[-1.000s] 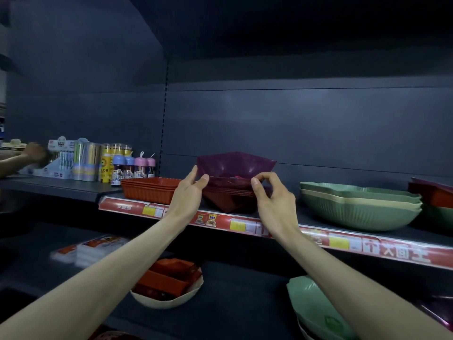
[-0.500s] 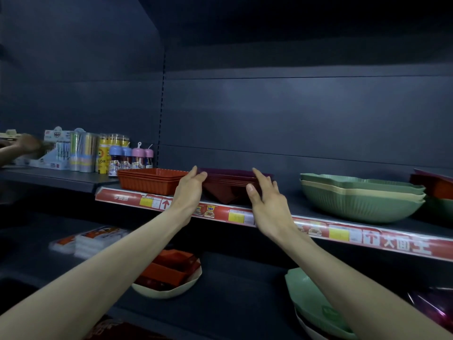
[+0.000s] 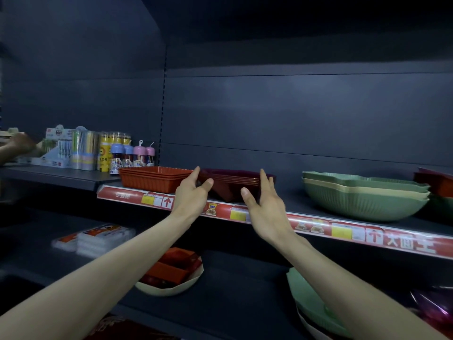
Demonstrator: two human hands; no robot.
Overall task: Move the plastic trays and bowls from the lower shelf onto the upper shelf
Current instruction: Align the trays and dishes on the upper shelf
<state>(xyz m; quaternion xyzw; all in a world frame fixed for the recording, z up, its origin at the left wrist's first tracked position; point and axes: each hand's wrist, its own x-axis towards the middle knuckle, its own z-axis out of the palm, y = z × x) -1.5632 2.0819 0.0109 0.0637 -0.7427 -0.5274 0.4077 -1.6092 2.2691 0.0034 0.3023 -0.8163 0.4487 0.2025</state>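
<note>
The fingers (image 3: 196,173) of my left hand (image 3: 192,192) are straight and loosely spread, tips up at the left corner of the dark red tray stack (image 3: 232,182). My right hand (image 3: 266,207) is just as open, its fingers (image 3: 263,178) raised at the stack's right end. Neither hand holds anything, and I cannot tell whether the tips touch the rim or stand just beside it. The stack sits on the upper shelf (image 3: 289,204), close behind the red price strip (image 3: 318,227) along its front edge. To its left the orange tray stack (image 3: 152,179) stands just beside it, so that side is tight. To its right there is bare shelf before the nested green and cream bowls (image 3: 362,195). Above the stack the dark back panel (image 3: 269,114) rises with plenty of open height. Farther left are small bottles (image 3: 132,155) and another person's hand (image 3: 20,143). On the lower shelf (image 3: 232,290), under my forearms, a cream bowl (image 3: 171,289) carries red trays (image 3: 171,266). A green bowl (image 3: 308,303) lies at the right and white packs (image 3: 98,238) at the left.
</note>
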